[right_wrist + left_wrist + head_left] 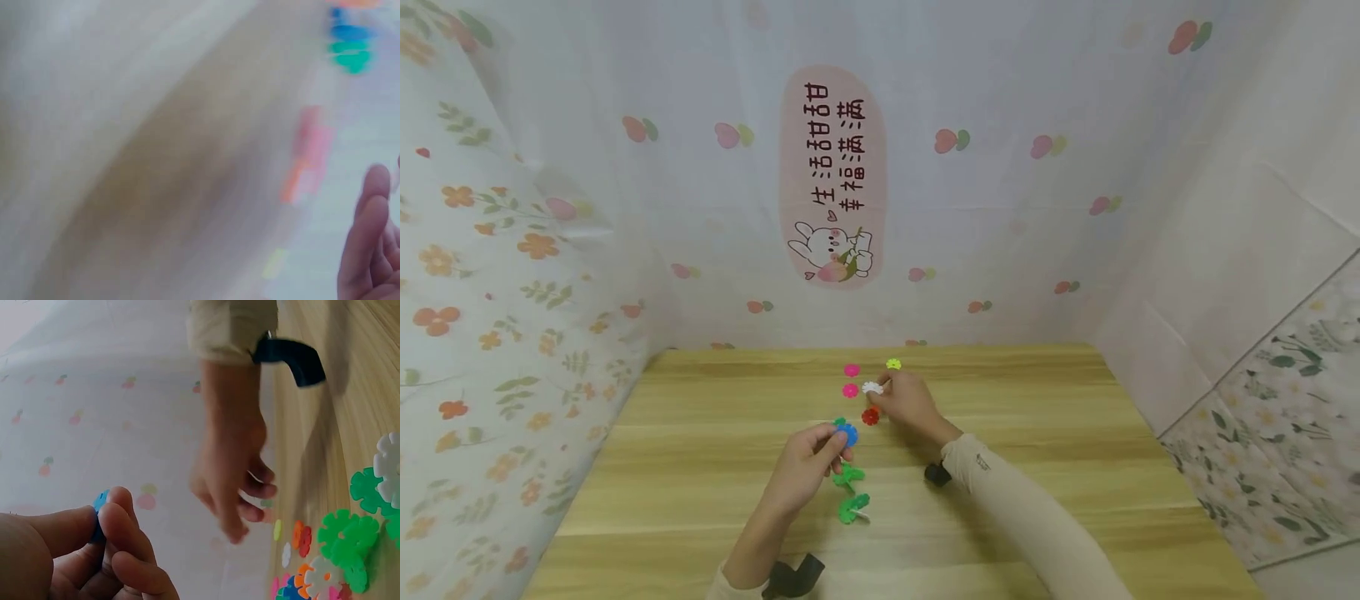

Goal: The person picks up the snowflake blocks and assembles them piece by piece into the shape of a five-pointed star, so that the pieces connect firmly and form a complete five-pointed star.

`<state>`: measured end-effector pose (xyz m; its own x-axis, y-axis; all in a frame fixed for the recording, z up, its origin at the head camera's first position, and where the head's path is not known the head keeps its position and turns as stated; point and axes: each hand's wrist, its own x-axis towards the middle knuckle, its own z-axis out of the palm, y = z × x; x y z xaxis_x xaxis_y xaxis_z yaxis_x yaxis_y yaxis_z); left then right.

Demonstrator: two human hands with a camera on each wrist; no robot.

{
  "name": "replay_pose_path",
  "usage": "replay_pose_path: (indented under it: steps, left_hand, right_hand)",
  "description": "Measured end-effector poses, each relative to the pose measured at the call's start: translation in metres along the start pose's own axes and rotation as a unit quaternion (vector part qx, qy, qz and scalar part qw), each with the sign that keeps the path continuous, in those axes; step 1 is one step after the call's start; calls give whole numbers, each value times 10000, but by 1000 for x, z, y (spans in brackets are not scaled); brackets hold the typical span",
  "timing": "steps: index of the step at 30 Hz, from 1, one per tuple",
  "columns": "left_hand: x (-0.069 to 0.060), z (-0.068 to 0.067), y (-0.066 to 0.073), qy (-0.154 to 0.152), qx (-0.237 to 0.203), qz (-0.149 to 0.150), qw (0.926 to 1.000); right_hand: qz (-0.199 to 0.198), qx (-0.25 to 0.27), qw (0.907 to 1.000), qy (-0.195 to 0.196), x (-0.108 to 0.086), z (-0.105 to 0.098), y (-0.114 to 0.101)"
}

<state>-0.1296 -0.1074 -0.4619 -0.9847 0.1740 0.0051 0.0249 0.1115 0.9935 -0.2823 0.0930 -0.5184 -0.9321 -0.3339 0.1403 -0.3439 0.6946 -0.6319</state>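
My left hand (pixel 808 467) pinches a blue flower-shaped plastic disc (pixel 848 434) between thumb and fingers; only the disc's edge (pixel 100 512) shows in the left wrist view. My right hand (pixel 910 404) is over the table farther back, its fingertips close to a white flower disc (pixel 872 388). Seen from the left wrist, the right hand (pixel 231 469) points downward with bent, separated fingers and no piece visible between them. A red disc (pixel 870 417) lies just in front of it. The right wrist view is blurred, with the fingers (pixel 362 244) at its right edge.
Two pink discs (pixel 851 380) and a yellow disc (pixel 893 364) lie near the table's back edge. Joined green discs (pixel 854 508) with white pieces stand on the wooden table (pixel 1000 533) right of my left forearm. A patterned curtain (pixel 1000 208) hangs behind.
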Motion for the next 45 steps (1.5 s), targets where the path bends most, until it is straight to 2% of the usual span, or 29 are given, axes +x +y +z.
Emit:
replay_pose_path:
  steps: [3,6,10,13,15,18,23,26,33,42,45]
  left_hand:
    - [2,1,2,153,171,88,9997]
    - [6,3,5,259,314,235,9989]
    - [9,6,9,392,463,561,9966]
    - [8,11,15,440,634,887,9931]
    - [7,14,18,423,785,1099,9899]
    - [4,17,22,380,1006,1384,9845]
    - [2,19,25,383,1246,1780,9753]
    - [2,20,26,414,1305,1920,9718]
    - [0,23,28,476,1353,2153,9660]
    - [-2,23,28,552,1830,2684,9441]
    - [-3,24,27,608,1881,2722,9417]
  right_hand:
    - [-30,752,9971,-99,-18,-23,-14]
    - [-159,1266,9915,-272,-36,-45,-27]
    - [-677,1461,9864,-324,-58,-69,-46]
    - [-1265,1274,9837,-86,-75,-78,-56]
    - [-1603,1167,9801,89,-84,-82,-61]
    - [-1870,1076,9761,274,-95,-84,-69]
    - [-1950,1079,9742,350,-102,-87,-75]
    - [-1980,1152,9728,355,-103,-90,-76]
    - [-2059,1539,9663,149,-108,-90,-74]
    - [-2281,1748,9578,-39,-110,-87,-74]
    - [-2264,1766,9578,-132,-109,-85,-74]
